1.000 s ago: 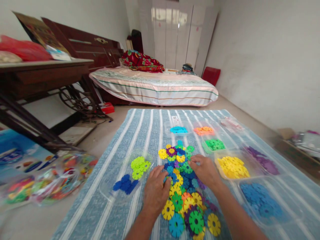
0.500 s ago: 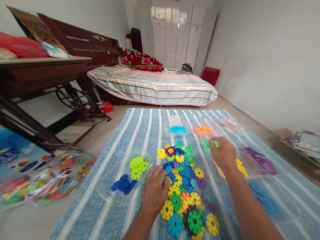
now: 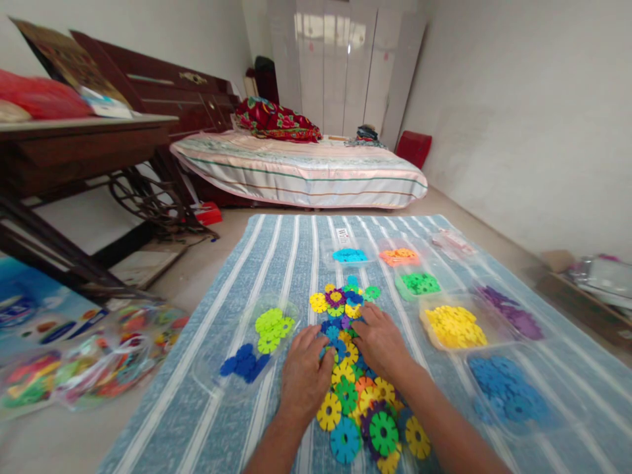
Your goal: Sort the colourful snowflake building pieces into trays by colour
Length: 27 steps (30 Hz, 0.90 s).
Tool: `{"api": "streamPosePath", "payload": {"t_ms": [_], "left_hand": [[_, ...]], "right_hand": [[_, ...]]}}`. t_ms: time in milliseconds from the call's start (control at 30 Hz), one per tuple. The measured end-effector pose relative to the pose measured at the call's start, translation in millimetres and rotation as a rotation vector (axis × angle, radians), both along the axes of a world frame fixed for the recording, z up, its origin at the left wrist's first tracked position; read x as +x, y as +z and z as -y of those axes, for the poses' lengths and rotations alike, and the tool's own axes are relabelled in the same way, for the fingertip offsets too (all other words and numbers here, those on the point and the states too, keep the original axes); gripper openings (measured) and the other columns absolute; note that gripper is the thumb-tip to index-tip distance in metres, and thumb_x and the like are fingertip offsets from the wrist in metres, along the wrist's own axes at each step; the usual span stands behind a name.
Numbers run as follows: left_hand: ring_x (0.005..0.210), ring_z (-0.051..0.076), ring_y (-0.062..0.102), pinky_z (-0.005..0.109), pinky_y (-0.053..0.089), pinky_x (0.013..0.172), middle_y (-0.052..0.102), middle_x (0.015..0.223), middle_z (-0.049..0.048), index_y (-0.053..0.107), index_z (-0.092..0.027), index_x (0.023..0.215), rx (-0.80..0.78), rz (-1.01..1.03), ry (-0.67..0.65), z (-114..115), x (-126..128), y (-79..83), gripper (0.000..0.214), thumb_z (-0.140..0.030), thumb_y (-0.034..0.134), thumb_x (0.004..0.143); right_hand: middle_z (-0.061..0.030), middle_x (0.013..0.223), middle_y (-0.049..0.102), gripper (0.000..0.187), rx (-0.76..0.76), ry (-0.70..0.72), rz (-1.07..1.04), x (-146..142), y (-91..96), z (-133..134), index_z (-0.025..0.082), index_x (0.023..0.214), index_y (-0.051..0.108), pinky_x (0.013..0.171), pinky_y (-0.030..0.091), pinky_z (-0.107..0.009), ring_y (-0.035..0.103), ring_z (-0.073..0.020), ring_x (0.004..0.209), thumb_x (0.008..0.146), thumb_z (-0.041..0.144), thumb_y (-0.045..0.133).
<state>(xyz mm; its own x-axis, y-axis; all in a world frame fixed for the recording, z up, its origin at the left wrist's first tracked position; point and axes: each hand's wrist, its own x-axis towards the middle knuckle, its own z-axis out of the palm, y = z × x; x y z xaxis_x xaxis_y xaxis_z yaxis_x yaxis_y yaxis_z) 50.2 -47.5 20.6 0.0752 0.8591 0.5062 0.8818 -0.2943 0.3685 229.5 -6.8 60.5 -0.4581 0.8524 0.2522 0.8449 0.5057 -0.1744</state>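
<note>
A heap of flower-shaped plastic discs (image 3: 342, 374) in many colours lies along the middle of the striped cloth (image 3: 187, 342). My left hand (image 3: 307, 368) rests at the heap's left edge, thumb apart from the fingers, open, with no disc plainly in its grasp. Over the heap's right side, my right hand (image 3: 382, 339) reaches down with fingers apart; its fingertips touch discs and are partly hidden. Nearest the right hand stands a clear box of yellow discs (image 3: 455, 326). Beyond it is a box of green discs (image 3: 419, 284).
Blue discs (image 3: 508, 390) and purple discs (image 3: 511, 312) sit in boxes at right; light-blue discs (image 3: 349, 255) and orange discs (image 3: 399, 257) at the far side. A left tray holds lime discs (image 3: 272, 328) and dark-blue discs (image 3: 244, 363). A bed (image 3: 306, 172) stands beyond.
My right hand has moved from the green box back left to the heap; the green it held is no longer seen in it. The left hand has stayed in place.
</note>
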Motion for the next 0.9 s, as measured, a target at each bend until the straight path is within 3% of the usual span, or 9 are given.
{"api": "streamPosePath", "payload": {"t_ms": [200,367,600,733,900], "left_hand": [[0.11,0.026,0.057,0.048,0.049,0.096,0.067,0.111,0.0087,0.068,-0.021,0.089,0.006,-0.003,0.003,-0.3,0.0,-0.1,0.02,-0.026,0.049,0.086],[0.109,0.026,0.058,0.047,0.05,0.095,0.067,0.11,0.0077,0.068,-0.021,0.089,0.005,0.012,0.012,-0.6,0.5,0.6,0.019,-0.026,0.05,0.085],[0.108,0.027,0.058,0.048,0.05,0.094,0.067,0.11,0.0088,0.068,-0.021,0.088,0.008,-0.012,0.005,-0.8,0.6,0.7,0.02,-0.027,0.049,0.085],[0.109,0.027,0.058,0.049,0.05,0.095,0.067,0.11,0.0095,0.068,-0.02,0.089,0.011,0.006,-0.008,-1.2,-0.4,-0.1,0.021,-0.026,0.049,0.085],[0.109,0.026,0.059,0.049,0.05,0.095,0.068,0.11,0.0075,0.068,-0.023,0.087,0.015,0.021,-0.002,-2.7,-1.1,-1.5,0.019,-0.027,0.05,0.085]], "right_hand": [[-0.0131,0.115,0.061,0.012,0.122,0.023,-0.046,-1.8,-17.6,-3.0,0.018,0.084,0.068,0.098,0.044,-0.042,0.046,-0.0287,0.124,0.084,0.013,0.057],[-0.0113,0.107,0.064,0.023,0.192,0.086,-0.283,4.5,-20.2,-1.7,0.02,0.082,0.067,0.1,0.044,-0.041,0.052,-0.0239,0.116,0.089,0.011,0.046],[-0.0068,0.095,0.069,0.022,0.005,-0.037,-0.664,17.5,-6.3,1.3,0.021,0.08,0.067,0.085,0.051,-0.034,0.062,-0.0188,0.093,0.088,0.022,0.047],[-0.0054,0.089,0.07,0.023,-0.07,-0.064,-0.721,22.3,-2.5,5.9,0.021,0.074,0.066,0.08,0.05,-0.031,0.064,-0.018,0.088,0.087,0.025,0.047],[-0.0033,0.083,0.07,0.023,-0.041,-0.103,-0.681,32.9,3.5,5.0,0.022,0.074,0.067,0.076,0.05,-0.029,0.064,-0.017,0.081,0.085,0.025,0.047]]}}
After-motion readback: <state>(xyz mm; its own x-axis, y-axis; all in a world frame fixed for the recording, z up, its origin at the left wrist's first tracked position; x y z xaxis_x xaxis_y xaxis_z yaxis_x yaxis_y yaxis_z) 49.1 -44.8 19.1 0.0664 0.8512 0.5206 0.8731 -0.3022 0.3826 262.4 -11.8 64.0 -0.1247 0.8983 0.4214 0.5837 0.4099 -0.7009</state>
